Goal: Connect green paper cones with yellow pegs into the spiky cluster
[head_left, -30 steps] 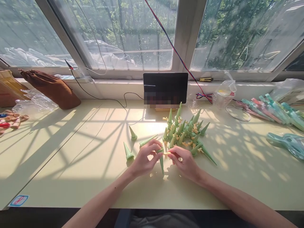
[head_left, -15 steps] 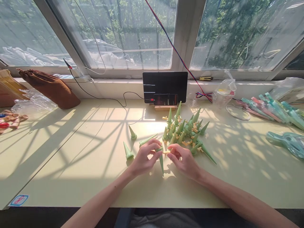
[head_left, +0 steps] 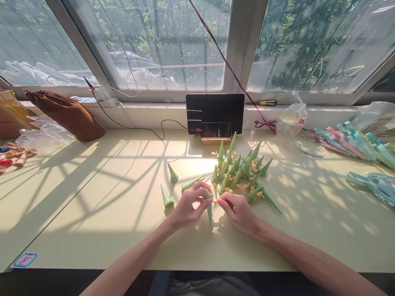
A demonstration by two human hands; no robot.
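Note:
My left hand pinches a green cone near its wide end, with the tip pointing down toward the table's front edge. Close beside it, my right hand grips a small pale yellow peg-like piece between thumb and fingertips. The piece lies against or just next to the cone's side; the exact contact is hidden by my fingers. Behind the right hand is a cluster of green cones, several with small yellow pieces among them. Left of my hands a cone and another cone stand upright, and one cone lies on its side.
A dark tablet and a phone on a wooden stand are at the back. A brown pouch leans at the left. Plastic-wrapped coloured items, a blue packet and a clear cup are on the right.
My right hand has shifted slightly down, and the yellow piece has turned between its fingertips. The cone in my left hand has tilted a little, its tip slightly further left and lower.

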